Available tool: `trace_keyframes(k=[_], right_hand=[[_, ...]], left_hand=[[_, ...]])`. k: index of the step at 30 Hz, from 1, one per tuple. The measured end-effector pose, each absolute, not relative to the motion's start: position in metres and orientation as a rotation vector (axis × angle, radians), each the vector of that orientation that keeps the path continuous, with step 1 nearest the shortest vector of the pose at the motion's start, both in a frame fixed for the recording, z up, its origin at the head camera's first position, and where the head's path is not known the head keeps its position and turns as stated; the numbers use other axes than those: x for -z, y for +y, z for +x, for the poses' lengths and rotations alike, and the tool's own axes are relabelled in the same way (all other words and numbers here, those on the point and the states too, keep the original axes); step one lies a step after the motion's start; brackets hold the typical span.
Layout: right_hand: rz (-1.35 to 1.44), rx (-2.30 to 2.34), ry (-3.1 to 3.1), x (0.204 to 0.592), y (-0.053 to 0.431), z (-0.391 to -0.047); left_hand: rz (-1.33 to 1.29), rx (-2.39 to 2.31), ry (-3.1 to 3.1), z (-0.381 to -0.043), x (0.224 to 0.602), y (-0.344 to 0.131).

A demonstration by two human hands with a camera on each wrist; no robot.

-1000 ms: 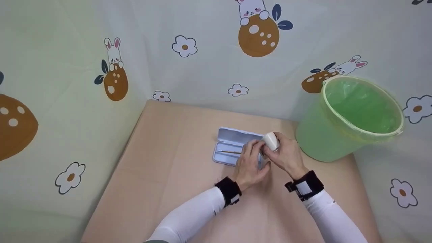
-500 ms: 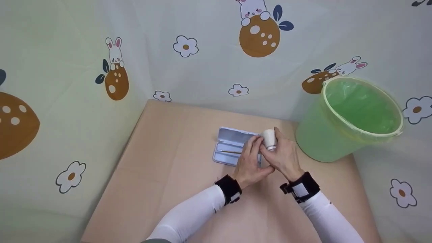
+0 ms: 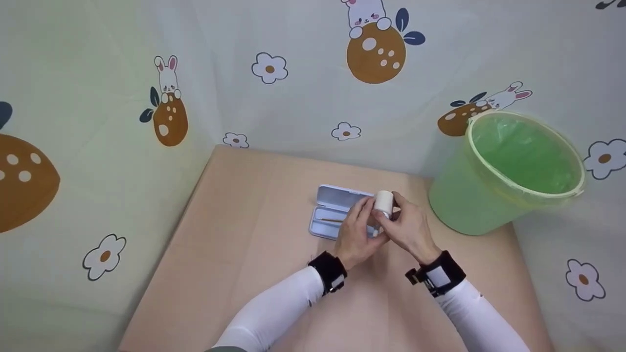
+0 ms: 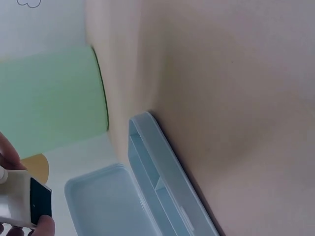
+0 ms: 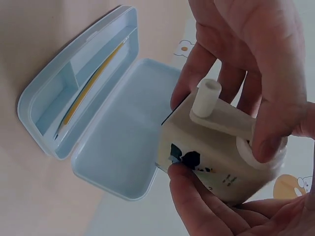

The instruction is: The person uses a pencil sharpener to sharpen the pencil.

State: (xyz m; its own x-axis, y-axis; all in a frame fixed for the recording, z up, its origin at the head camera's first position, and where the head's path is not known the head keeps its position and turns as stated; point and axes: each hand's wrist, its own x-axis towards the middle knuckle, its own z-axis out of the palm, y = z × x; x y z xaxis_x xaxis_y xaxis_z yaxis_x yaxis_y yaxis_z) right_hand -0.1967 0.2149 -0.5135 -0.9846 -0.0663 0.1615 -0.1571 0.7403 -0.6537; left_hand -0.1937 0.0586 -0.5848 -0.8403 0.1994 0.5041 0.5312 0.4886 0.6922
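Both hands hold a cream, box-shaped pencil sharpener (image 5: 214, 157) with a white crank arm and a dark printed pattern on its side. My left hand (image 3: 354, 240) grips it from the left. From the right, my right hand (image 3: 414, 229) holds its body between thumb and fingers. In the right wrist view a thumb (image 5: 268, 145) lies over the hub of the crank, and the crank's knob (image 5: 206, 98) sticks out. The left wrist view catches only part of the sharpener (image 4: 15, 201), with its dark base and some fingertips.
Behind the hands lies an open light-blue pencil case (image 3: 324, 229), its lid (image 5: 123, 132) raised. One long compartment of it holds a thin yellow pencil (image 5: 91, 86). A green lined bin (image 3: 462, 195) stands at the table's right rear corner. Patterned cloth walls (image 3: 298, 107) rise behind the table.
The sharpener has turned in the hands and shifted slightly left. The right hand has changed its hold on it, and the left hand has drawn in a little. Case and bin have stayed put.
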Motion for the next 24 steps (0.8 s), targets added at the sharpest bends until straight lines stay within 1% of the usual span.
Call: trace_keyframes(k=[13,24], right_hand=[[0.207,-1.253,-2.752,0.515,0.212,-0.188],[0.376,-1.337,-2.639,0.52,0.211,-0.182]], left_hand=[[-0.533,1.201,-2.405,-0.205,0.574,0.045],[-0.556,1.426,-2.415,-0.215,0.566,0.027]])
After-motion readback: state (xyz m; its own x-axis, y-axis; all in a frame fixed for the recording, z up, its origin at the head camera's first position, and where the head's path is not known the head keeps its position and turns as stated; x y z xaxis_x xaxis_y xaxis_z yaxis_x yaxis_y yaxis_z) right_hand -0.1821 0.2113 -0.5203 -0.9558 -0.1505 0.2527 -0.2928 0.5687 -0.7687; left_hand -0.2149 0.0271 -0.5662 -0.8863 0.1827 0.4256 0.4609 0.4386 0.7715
